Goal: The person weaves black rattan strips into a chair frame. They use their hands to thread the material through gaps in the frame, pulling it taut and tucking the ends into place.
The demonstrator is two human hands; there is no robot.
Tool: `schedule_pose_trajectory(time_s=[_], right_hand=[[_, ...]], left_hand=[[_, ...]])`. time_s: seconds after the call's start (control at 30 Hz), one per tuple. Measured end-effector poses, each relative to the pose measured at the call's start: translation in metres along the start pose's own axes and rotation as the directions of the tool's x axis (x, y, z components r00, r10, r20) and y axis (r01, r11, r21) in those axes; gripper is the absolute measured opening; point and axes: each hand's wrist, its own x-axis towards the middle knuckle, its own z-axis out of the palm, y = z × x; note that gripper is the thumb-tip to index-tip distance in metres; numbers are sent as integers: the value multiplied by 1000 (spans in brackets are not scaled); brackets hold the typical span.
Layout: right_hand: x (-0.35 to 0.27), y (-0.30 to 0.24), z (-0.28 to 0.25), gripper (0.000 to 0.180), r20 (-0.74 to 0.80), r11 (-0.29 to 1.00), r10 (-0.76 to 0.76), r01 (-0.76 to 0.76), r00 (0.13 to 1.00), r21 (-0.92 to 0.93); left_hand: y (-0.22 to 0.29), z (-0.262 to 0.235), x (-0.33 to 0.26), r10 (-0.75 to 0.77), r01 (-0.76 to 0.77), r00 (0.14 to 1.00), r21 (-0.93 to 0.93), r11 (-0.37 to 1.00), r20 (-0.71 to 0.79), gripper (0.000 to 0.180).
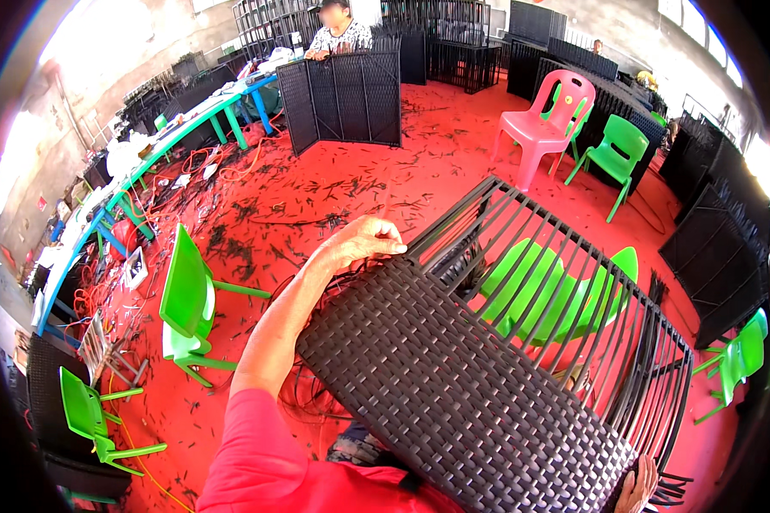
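In front of me lies a black frame, partly covered by a woven panel (479, 385) of flat, dark plastic strips. Beyond the weave, bare parallel strips (565, 286) run across the open part of the frame. My left hand (368, 244) is at the panel's far left corner, thumb and fingers pinched together beside the frame; what they hold is too small to make out. At the near right edge my right hand (637, 487) grips the panel's side, its fingers along the edge and part of it cut off by the picture's border. Loose black strands hang beneath the left side.
Under the frame stands a green chair (530, 291). Another green chair (188, 295) is to the left, a pink chair (547, 124) ahead. Strip scraps litter the red floor (334, 188). A long blue-green table (171, 141) runs along the left. A person (340, 34) stands behind dark panels (359, 98).
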Motion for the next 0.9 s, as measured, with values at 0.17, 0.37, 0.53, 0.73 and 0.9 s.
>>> schedule_pose_trajectory(time_s=[0.17,0.37,0.53,0.73,0.9], right_hand=[[0,-2,0,35,-18,1000,-2,3,1000,31],[-1,0,1,34,-35,1000,-13,14,999,28],[1,-3,1,34,-39,998,-15,17,999,67],[-7,13,18,36,49,981,159,-164,986,108],[-11,12,-1,36,-9,974,225,-225,974,20]], left_hand=[[6,5,5,133,-143,983,-78,987,-124,6],[19,13,-2,272,-225,951,270,936,-148,8],[26,23,-30,412,-395,906,542,742,97,20],[23,34,-50,485,-327,873,796,510,48,32],[50,94,-38,410,-392,879,858,332,243,44]])
